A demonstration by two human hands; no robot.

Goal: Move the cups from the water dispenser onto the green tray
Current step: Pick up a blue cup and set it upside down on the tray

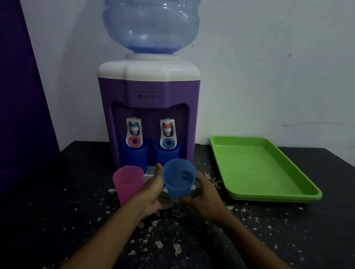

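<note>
A purple and white water dispenser (147, 101) stands at the back of the dark table, with a big blue bottle on top. Two dark blue cups (135, 155) (167, 155) sit under its two taps. Just in front of the dispenser, my left hand (153, 193) grips a pink cup (127, 182), thumb up along its right side. Beside it my right hand (202, 193) holds a light blue cup (178, 178) by its lower part, tilted with its mouth toward me. The green tray (261, 169) lies on the table to the right and holds nothing.
The black table top (184, 242) is flecked with pale chips of worn paint. A white wall (285, 68) rises behind the dispenser and tray, and a purple panel (10, 98) closes off the left side.
</note>
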